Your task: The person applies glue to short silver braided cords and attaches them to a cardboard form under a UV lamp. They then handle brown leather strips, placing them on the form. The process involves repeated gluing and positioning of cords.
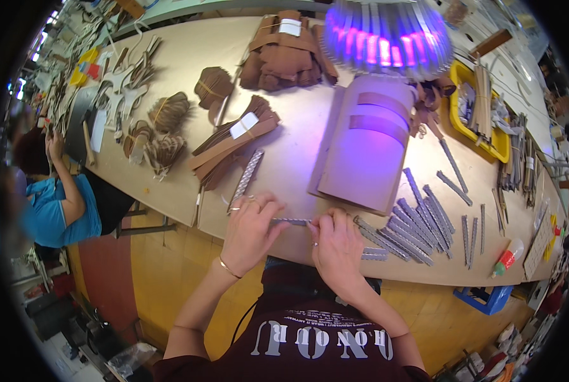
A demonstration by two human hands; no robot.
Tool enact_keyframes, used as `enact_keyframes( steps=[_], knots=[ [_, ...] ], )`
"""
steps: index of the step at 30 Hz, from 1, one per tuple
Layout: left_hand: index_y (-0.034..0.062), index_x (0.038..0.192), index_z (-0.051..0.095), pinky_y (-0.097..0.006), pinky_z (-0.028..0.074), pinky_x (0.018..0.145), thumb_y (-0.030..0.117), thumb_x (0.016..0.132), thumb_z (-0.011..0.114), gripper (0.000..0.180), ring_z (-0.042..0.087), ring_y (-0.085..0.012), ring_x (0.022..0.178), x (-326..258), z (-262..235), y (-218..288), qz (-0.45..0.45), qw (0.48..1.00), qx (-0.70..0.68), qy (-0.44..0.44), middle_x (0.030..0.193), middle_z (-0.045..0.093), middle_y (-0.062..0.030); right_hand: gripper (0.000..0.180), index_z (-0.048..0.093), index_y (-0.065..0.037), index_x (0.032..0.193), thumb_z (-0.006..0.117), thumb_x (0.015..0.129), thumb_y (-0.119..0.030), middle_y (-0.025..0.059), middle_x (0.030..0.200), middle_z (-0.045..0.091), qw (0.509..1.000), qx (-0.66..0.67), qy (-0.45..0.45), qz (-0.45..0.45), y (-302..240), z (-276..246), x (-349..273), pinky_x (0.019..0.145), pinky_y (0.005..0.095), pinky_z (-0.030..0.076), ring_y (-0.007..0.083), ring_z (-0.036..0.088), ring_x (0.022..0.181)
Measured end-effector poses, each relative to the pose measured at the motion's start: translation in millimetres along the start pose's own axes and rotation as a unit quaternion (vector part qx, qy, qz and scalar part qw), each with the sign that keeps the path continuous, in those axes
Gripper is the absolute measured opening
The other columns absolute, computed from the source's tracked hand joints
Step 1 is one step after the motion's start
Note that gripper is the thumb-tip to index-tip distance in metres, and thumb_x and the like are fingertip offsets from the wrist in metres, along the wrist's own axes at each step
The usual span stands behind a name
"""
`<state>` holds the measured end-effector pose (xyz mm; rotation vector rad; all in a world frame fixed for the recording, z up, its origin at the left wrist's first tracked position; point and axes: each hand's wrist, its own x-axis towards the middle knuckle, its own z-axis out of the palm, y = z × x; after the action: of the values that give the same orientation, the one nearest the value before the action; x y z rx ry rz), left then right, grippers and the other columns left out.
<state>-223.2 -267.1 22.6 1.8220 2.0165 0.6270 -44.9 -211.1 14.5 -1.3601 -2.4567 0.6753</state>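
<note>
Silvery braided strip stretched between my two hands

At the far left, a co-worker in a blue top sits beside the worktable. Moving right, a rubber-banded bundle of brown pieces lies on the tabletop, then a fanned stack of brown straps with a white label. A wider woven silver strip lies just beyond my left hand. That hand is at the left end of the narrow silvery braided strip, its thumb and fingers spread around it; I cannot tell whether they press on it. The strip lies near the table's front edge, and my right hand pinches its right end between thumb and fingertips. Beyond that hand lie folded brown sheets, with a violet-glowing lamp above their far end. Further right come a fanned heap of silvery strips, a yellow tray and a plastic bottle.
</note>
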Motion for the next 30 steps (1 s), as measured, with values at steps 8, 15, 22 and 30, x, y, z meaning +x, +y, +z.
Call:
enact_keyframes(
  steps=[8, 15, 22, 30],
  knots=[
    [0.0102, 0.138, 0.05, -0.055, 0.027, 0.112, 0.028, 0.086, 0.07, 0.058, 0.033, -0.0416, 0.139, -61.6, 44.1, 36.2, -0.06, 0.998, 0.022, -0.017, 0.148, 0.034, -0.0256, 0.014, 0.064, -0.007, 0.089, 0.068, 0.085, -0.02, 0.0093, 0.101, 0.058, 0.998, -0.03, -0.018, 0.058, -2.4, 9.9, 8.8, 0.078, 0.0434, 0.046, 0.0309, 0.057, 0.095],
    [0.018, 0.148, 0.042, -0.057, 0.022, 0.114, 0.043, 0.088, 0.065, 0.069, 0.021, -0.0478, 0.144, -58.0, 62.6, 39.1, -0.084, 0.994, 0.025, -0.062, 0.154, 0.018, -0.0338, 0.014, 0.066, -0.005, 0.087, 0.071, 0.084, -0.018, 0.0095, 0.102, 0.058, 0.998, -0.039, 0.0, 0.043, -3.3, 4.8, 12.0, 0.078, 0.044, 0.046, 0.032, 0.057, 0.096],
    [0.0232, 0.148, 0.043, -0.055, 0.018, 0.115, 0.049, 0.084, 0.066, 0.072, 0.018, -0.0491, 0.144, -59.0, 68.1, 33.7, -0.073, 0.994, 0.04, -0.067, 0.155, 0.016, -0.0341, 0.014, 0.066, -0.004, 0.086, 0.071, 0.084, -0.017, 0.0116, 0.102, 0.058, 0.998, -0.034, -0.023, 0.046, -6.7, -0.5, 16.1, 0.08, 0.0438, 0.045, 0.0328, 0.057, 0.096],
    [0.0225, 0.147, 0.044, -0.054, 0.02, 0.115, 0.05, 0.087, 0.063, 0.068, 0.021, -0.0464, 0.144, -65.5, 72.7, 36.8, -0.084, 0.995, 0.031, -0.046, 0.156, 0.018, -0.0313, 0.016, 0.066, -0.003, 0.086, 0.068, 0.085, -0.019, 0.0115, 0.102, 0.058, 0.994, 0.003, -0.077, 0.082, -7.0, -6.1, 17.0, 0.081, 0.0437, 0.044, 0.0316, 0.056, 0.101]
  ],
)
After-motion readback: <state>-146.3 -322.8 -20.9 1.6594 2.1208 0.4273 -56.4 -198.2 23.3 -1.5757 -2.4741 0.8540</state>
